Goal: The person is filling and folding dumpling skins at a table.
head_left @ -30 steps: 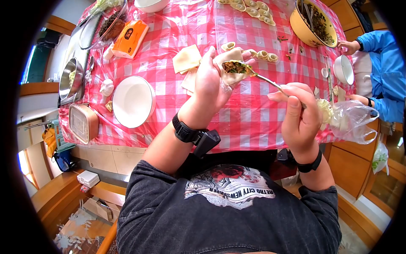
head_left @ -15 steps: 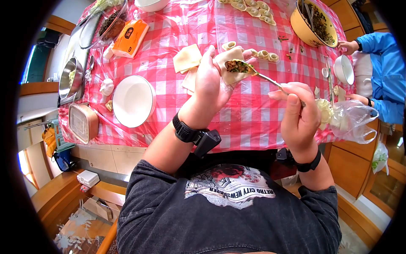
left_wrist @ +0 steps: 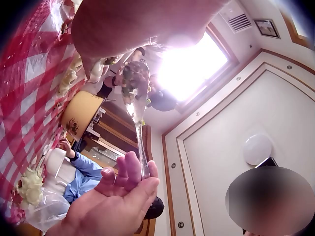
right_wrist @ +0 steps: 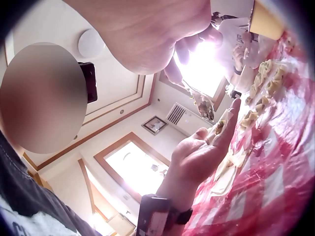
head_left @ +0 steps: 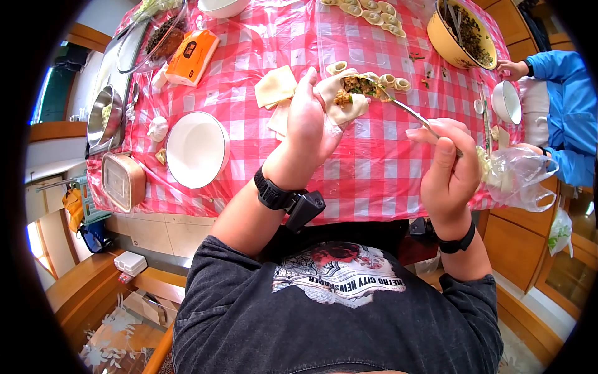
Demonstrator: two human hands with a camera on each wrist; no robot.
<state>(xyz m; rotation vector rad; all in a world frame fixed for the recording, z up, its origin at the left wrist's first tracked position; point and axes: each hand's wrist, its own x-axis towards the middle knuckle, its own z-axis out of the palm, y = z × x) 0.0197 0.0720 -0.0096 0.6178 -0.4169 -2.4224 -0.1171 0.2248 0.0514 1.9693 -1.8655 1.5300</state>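
Note:
My left hand (head_left: pixel 309 121) is palm up, with a square dough wrapper (head_left: pixel 352 113) lying across its fingers. A clump of meat and chopped greens filling (head_left: pixel 342 98) sits on the wrapper. My right hand (head_left: pixel 450 171) grips a metal spoon (head_left: pixel 411 114) by its handle. More filling is in the spoon's bowl, at the wrapper's far right edge. From below, the left wrist view shows the right thumb and fingers pinching the handle (left_wrist: pixel 141 147). In the right wrist view the left hand's fingers (right_wrist: pixel 227 129) extend under the wrapper, with the spoon just above.
Loose wrappers (head_left: pixel 275 87) lie left of my left hand. Shaped dumplings (head_left: pixel 387 81) stand beyond the hands, with several more at the far edge. A yellow basin (head_left: pixel 439 34) of filling is at far right, by a person in blue (head_left: pixel 564 112). A white bowl (head_left: pixel 198 149) stands at left.
The spoon has shifted to the right over the wrapper, and the right hand moved slightly right with it. Some filling now lies on the wrapper. The left hand has stayed nearly still.

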